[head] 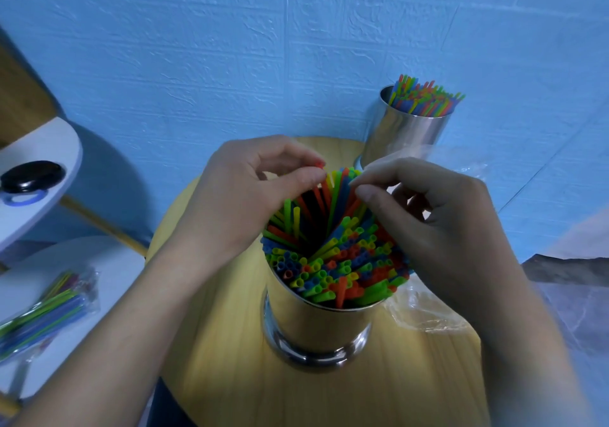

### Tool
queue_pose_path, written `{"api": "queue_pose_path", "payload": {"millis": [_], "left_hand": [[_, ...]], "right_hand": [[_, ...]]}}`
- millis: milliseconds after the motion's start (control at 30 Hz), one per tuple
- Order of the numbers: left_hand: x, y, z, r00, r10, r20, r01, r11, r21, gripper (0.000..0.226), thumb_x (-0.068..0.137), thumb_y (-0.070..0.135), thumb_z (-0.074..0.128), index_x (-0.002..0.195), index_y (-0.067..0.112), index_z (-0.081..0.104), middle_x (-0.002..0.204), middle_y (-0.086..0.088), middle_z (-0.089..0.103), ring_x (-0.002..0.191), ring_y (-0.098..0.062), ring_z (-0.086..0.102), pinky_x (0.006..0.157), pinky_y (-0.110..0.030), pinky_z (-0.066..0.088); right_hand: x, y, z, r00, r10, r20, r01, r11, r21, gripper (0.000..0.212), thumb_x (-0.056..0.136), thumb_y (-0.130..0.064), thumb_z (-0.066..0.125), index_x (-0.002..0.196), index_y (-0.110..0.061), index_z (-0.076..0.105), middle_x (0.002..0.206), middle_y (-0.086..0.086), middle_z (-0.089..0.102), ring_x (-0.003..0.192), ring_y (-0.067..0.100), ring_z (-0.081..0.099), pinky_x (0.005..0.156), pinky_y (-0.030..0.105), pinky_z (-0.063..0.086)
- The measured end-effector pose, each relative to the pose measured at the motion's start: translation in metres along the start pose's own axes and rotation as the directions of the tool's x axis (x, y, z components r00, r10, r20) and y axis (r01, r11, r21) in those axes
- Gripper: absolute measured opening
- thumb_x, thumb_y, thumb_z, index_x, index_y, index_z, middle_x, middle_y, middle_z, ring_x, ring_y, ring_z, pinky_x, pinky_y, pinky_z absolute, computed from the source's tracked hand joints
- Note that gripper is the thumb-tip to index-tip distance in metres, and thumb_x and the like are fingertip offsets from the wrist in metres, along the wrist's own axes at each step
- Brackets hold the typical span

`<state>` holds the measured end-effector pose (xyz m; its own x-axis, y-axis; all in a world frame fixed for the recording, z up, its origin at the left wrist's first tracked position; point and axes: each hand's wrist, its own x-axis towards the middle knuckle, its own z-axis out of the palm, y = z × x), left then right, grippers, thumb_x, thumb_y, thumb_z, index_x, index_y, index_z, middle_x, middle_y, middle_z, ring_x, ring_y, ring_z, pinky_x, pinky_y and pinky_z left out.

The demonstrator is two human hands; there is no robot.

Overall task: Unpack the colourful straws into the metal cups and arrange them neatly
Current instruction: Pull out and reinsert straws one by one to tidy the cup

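Step in hand: arranging. The near metal cup [316, 321] on the round table [230, 377] is already packed w/ colourful straws [333, 268]. Left hand [250, 196] pinches an orange straw tip [319, 165] at the far rim, and right hand [438, 215] pinches tips just beside it. Next move, est.: stand the leaning clump upright & level it w/o dragging neighbours out.
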<state>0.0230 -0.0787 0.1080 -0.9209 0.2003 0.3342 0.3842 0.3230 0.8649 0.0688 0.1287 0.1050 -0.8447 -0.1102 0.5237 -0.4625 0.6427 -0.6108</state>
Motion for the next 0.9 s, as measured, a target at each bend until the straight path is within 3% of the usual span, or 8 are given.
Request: {"api": "queue_pose_path", "payload": {"millis": [67,200,300,467,633,900], "left_hand": [[0.004,0.003,-0.002,0.999,0.036,-0.02,-0.037,0.998,-0.05,0.008,0.089,0.02,0.078,0.09,0.028,0.077,0.088,0.011,0.079,0.088,-0.007,0.075,0.09,-0.051,0.056],[0.012,0.007,-0.008,0.992,0.089,-0.085,-0.105,0.974,-0.202,0.009,0.089,0.01,0.075,0.091,0.019,0.075,0.088,0.007,0.08,0.078,-0.001,0.072,0.067,-0.017,0.051],[0.017,0.007,-0.014,0.981,0.132,-0.142,-0.164,0.956,-0.243,0.012,0.092,0.008,0.072,0.091,0.02,0.074,0.088,0.005,0.08,0.075,-0.011,0.07,0.062,-0.021,0.05],[0.022,0.002,-0.03,0.956,0.165,-0.243,-0.237,0.922,-0.307,0.013,0.093,0.009,0.067,0.094,0.021,0.073,0.088,0.004,0.08,0.075,-0.014,0.069,0.062,-0.023,0.05],[0.025,-0.003,-0.045,0.941,0.082,-0.329,-0.217,0.892,-0.397,0.011,0.093,0.019,0.067,0.094,0.026,0.075,0.094,0.001,0.079,0.082,-0.014,0.07,0.067,-0.022,0.05],[0.02,-0.012,-0.054,0.905,-0.075,-0.419,-0.18,0.825,-0.536,0.013,0.102,0.017,0.06,0.097,0.024,0.07,0.095,0.005,0.078,0.082,-0.007,0.068,0.067,-0.016,0.05]], "right_hand": [[0.0,0.0,-0.001,1.0,-0.004,0.013,0.004,1.0,-0.014,0.016,0.094,-0.038,0.061,0.094,-0.03,0.075,0.091,-0.016,0.069,0.08,0.012,0.061,0.067,0.032,0.049],[0.0,0.0,-0.002,1.0,-0.001,0.018,0.001,0.999,-0.038,0.018,0.095,-0.039,0.062,0.091,-0.029,0.076,0.084,-0.016,0.067,0.078,0.011,0.059,0.063,0.024,0.044],[0.0,0.0,-0.002,1.0,0.005,0.02,-0.004,0.999,-0.043,0.019,0.095,-0.042,0.061,0.093,-0.031,0.076,0.084,-0.017,0.066,0.079,0.01,0.06,0.063,0.019,0.043],[0.0,0.0,-0.005,0.999,0.016,0.042,-0.014,0.999,-0.049,0.02,0.094,-0.046,0.057,0.099,-0.036,0.074,0.087,-0.021,0.067,0.083,0.009,0.061,0.065,0.017,0.045],[0.0,0.001,-0.006,0.998,0.048,0.046,-0.047,0.999,-0.023,0.016,0.093,-0.043,0.061,0.102,-0.039,0.073,0.087,-0.018,0.066,0.079,0.01,0.061,0.064,0.022,0.044],[0.001,-0.001,-0.004,0.997,0.065,0.042,-0.065,0.998,0.01,0.016,0.092,-0.041,0.064,0.105,-0.039,0.071,0.09,-0.017,0.065,0.074,0.01,0.06,0.062,0.022,0.045]]}}
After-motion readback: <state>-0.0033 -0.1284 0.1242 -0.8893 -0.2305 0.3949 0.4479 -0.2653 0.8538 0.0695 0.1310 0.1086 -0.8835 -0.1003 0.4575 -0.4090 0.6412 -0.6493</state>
